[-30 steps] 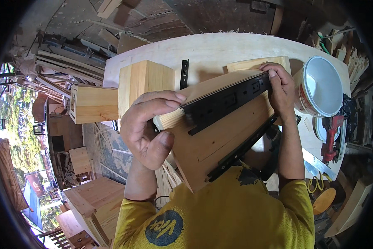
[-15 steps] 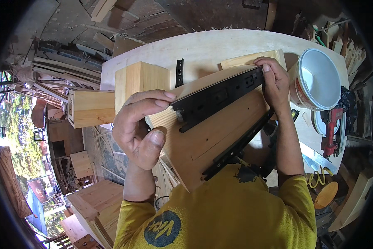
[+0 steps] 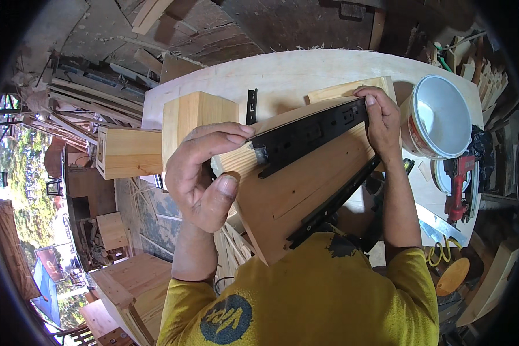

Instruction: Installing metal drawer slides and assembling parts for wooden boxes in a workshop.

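A wooden drawer box (image 3: 323, 181) is tilted in front of me, its long side facing up. A black metal drawer slide (image 3: 311, 135) lies along the upper edge of that side. My right hand (image 3: 380, 124) grips the slide and the drawer's edge at the far right end, thumb on top. At the left end my left hand (image 3: 204, 173) touches the slide's end with its fingertips, the thumb held well apart. A second black slide (image 3: 334, 202) runs along the lower edge, close to my shirt. The drawer's underside is hidden.
Behind the drawer is a pale worktable (image 3: 282, 69) with a wooden box (image 3: 199, 118), another black slide (image 3: 252, 106) and a white bucket (image 3: 441, 118). A red power tool (image 3: 460, 187) and a saw blade (image 3: 441, 225) lie at right. Another wooden box (image 3: 129, 151) stands left.
The upper slide's left end has shifted right along the drawer, baring more wood there. My left hand has moved slightly right with it. My right hand keeps its grip.
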Motion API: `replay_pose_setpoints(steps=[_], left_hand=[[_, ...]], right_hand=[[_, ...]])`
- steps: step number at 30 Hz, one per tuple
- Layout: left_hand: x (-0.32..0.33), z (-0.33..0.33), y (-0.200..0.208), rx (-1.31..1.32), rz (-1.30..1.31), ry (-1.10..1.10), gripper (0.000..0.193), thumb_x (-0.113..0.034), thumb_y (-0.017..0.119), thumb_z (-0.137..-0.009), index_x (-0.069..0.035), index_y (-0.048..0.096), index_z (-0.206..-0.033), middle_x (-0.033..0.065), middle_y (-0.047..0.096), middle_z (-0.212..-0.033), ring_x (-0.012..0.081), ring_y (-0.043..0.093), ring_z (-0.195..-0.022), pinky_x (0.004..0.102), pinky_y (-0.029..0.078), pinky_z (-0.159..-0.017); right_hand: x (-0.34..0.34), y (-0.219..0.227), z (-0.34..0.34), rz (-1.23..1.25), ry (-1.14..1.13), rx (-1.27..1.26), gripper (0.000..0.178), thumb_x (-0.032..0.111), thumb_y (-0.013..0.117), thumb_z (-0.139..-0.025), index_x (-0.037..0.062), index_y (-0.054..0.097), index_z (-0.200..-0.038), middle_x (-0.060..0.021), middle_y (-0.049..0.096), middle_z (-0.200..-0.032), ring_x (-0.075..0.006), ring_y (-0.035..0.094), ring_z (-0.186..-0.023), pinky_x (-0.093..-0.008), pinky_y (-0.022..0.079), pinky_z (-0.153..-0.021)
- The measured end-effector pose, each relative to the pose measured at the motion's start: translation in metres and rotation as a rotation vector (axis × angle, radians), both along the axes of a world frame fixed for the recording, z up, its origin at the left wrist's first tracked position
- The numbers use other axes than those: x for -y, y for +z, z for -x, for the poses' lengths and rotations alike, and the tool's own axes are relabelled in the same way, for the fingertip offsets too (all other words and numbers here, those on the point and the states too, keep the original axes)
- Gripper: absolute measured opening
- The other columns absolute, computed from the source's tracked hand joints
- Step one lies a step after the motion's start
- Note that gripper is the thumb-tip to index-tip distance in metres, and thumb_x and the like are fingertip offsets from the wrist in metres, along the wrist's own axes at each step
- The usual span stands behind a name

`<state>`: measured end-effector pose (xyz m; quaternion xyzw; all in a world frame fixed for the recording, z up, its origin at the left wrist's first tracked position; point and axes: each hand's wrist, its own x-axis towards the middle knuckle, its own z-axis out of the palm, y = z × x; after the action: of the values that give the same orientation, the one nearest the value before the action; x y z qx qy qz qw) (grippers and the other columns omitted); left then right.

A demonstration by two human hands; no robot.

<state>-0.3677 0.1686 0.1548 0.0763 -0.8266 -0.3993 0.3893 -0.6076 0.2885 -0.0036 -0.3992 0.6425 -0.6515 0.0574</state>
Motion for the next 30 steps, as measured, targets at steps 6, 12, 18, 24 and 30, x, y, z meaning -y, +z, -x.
replay_pose_setpoints(steps=[6, 12, 18, 24, 30], left_hand=[[-0.001, 0.001, 0.000, -0.012, -0.006, -0.022, 0.035, -0.027, 0.058, -0.082, 0.005, 0.058, -0.097, 0.0221, 0.063, -0.093, 0.0290, 0.062, -0.090, 0.0369, 0.048, -0.082], [-0.003, -0.001, -0.001, -0.013, -0.029, -0.036, 0.034, -0.027, 0.057, -0.082, 0.005, 0.058, -0.096, 0.0212, 0.063, -0.095, 0.0292, 0.062, -0.092, 0.0370, 0.048, -0.083], [-0.011, -0.001, -0.003, -0.077, -0.143, -0.054, 0.046, -0.018, 0.057, -0.081, 0.005, 0.042, -0.119, 0.0244, 0.061, -0.101, 0.0289, 0.062, -0.095, 0.0371, 0.047, -0.087], [-0.011, -0.002, -0.004, -0.056, -0.095, -0.094, 0.053, -0.012, 0.053, -0.078, 0.004, 0.033, -0.124, 0.0242, 0.061, -0.098, 0.0290, 0.061, -0.095, 0.0375, 0.046, -0.087], [-0.013, -0.004, -0.002, -0.055, -0.092, -0.107, 0.052, -0.010, 0.052, -0.077, 0.004, 0.034, -0.124, 0.0219, 0.062, -0.098, 0.0290, 0.061, -0.096, 0.0374, 0.045, -0.088]], right_hand=[[-0.002, 0.000, 0.001, 0.006, 0.010, 0.028, 0.021, 0.013, 0.046, -0.093, -0.0012, 0.061, -0.093, -0.0113, 0.063, -0.089, -0.0187, 0.059, -0.083, -0.0274, 0.044, -0.077], [-0.003, -0.003, 0.002, 0.007, 0.005, 0.004, 0.021, 0.013, 0.046, -0.093, -0.0012, 0.061, -0.094, -0.0113, 0.063, -0.089, -0.0191, 0.059, -0.084, -0.0276, 0.044, -0.077], [-0.004, -0.001, 0.001, 0.019, 0.015, 0.000, 0.020, 0.012, 0.045, -0.093, -0.0011, 0.061, -0.094, -0.0115, 0.063, -0.091, -0.0192, 0.059, -0.086, -0.0278, 0.044, -0.078], [-0.006, 0.001, -0.001, 0.008, 0.009, -0.002, 0.021, 0.010, 0.044, -0.093, -0.0014, 0.061, -0.095, -0.0121, 0.063, -0.092, -0.0196, 0.059, -0.086, -0.0281, 0.044, -0.079], [-0.006, 0.001, -0.001, 0.015, 0.015, -0.003, 0.021, 0.010, 0.044, -0.093, -0.0019, 0.060, -0.094, -0.0119, 0.063, -0.091, -0.0193, 0.059, -0.086, -0.0280, 0.044, -0.079]])
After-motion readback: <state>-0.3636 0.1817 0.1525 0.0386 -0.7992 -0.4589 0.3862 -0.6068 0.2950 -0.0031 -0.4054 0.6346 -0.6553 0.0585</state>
